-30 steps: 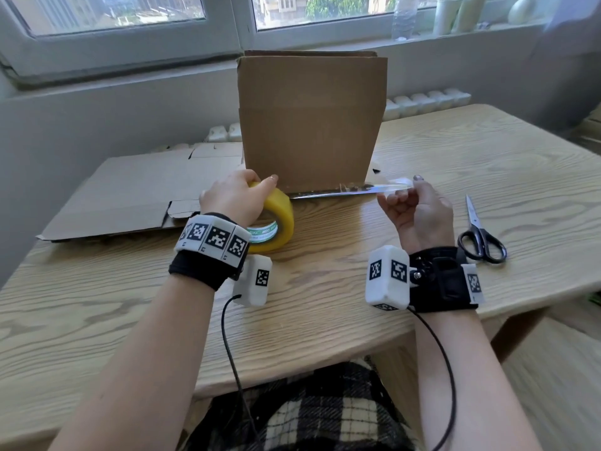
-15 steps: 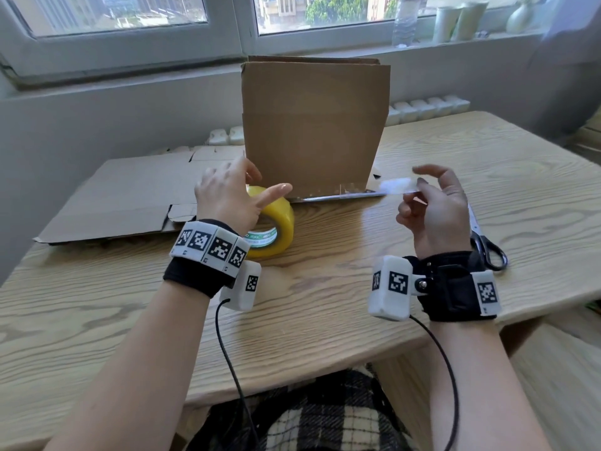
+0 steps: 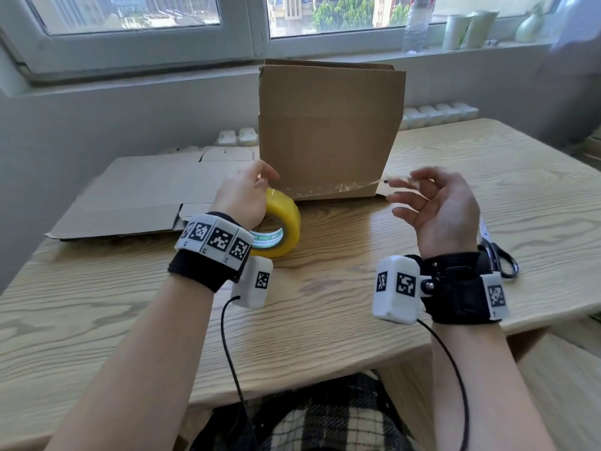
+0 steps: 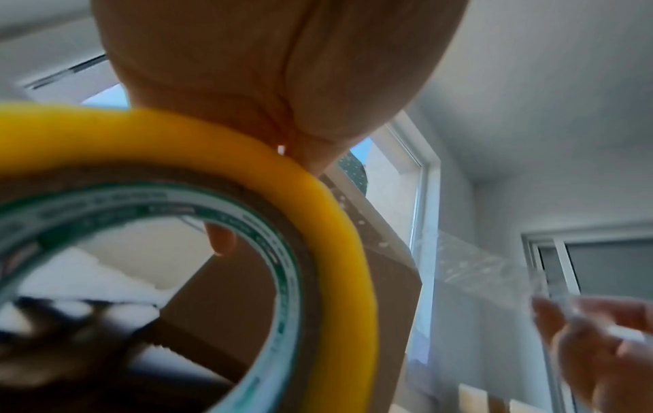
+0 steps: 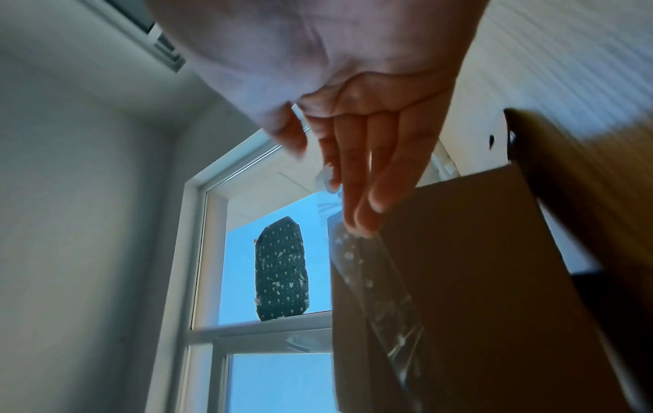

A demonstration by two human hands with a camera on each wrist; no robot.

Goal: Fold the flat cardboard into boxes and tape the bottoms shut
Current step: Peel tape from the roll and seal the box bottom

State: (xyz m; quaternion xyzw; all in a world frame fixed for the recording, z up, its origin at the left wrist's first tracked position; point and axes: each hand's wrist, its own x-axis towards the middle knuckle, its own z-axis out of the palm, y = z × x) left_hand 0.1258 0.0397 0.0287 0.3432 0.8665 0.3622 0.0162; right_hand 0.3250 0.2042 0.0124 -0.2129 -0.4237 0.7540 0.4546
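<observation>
A folded cardboard box point(image 3: 328, 131) stands upright at the middle of the wooden table point(image 3: 325, 307). In front of it a yellow tape roll point(image 3: 282, 230) stands on edge. My left hand point(image 3: 250, 190) lies over its top with the fingers curled round it; a fingertip shows through the core point(image 4: 221, 240). A clear tape strip point(image 3: 341, 187) runs from the roll along the box's lower face to my right hand point(image 3: 400, 190). That hand is palm up with fingers loosely spread, and the strip's end sticks to the fingertips point(image 5: 357, 215).
Flat cardboard point(image 3: 140, 193) lies on the table's left, behind my left hand. Black scissors point(image 3: 500, 258) lie at the right, partly hidden by my right wrist. The window sill behind the table holds a bottle and vases.
My right hand has gone from pinching the tape end to loosely spread fingers and has risen a little. The strip now lies against the box's lower face. My left hand stays on the roll.
</observation>
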